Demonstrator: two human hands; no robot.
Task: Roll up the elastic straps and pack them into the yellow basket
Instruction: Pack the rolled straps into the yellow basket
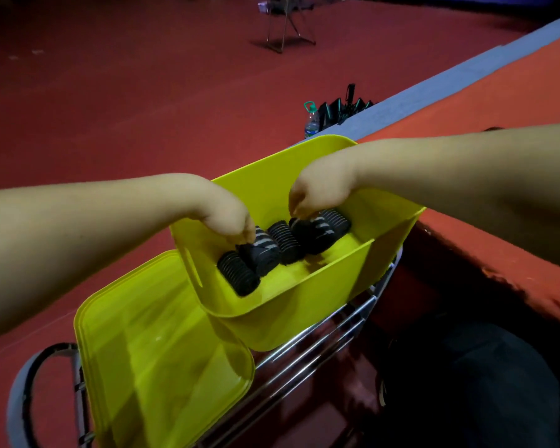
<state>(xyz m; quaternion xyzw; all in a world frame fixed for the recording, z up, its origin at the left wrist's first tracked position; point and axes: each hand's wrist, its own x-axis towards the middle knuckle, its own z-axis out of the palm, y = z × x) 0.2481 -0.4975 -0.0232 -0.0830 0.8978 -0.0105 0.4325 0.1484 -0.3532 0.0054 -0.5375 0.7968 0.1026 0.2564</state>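
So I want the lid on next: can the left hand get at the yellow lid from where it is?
Probably yes: the left hand is in the yellow basket, and the yellow lid lies uncovered just below it.

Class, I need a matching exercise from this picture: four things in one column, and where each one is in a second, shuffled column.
Things:
1. rolled straps
2. yellow lid
3. water bottle
4. left hand

Places:
A. on the red floor, far side
B. inside the yellow basket
C. lying beside the basket, nearer the camera
D. fingertips on a roll at the basket's left end

Pairs: 1-B, 2-C, 3-A, 4-D
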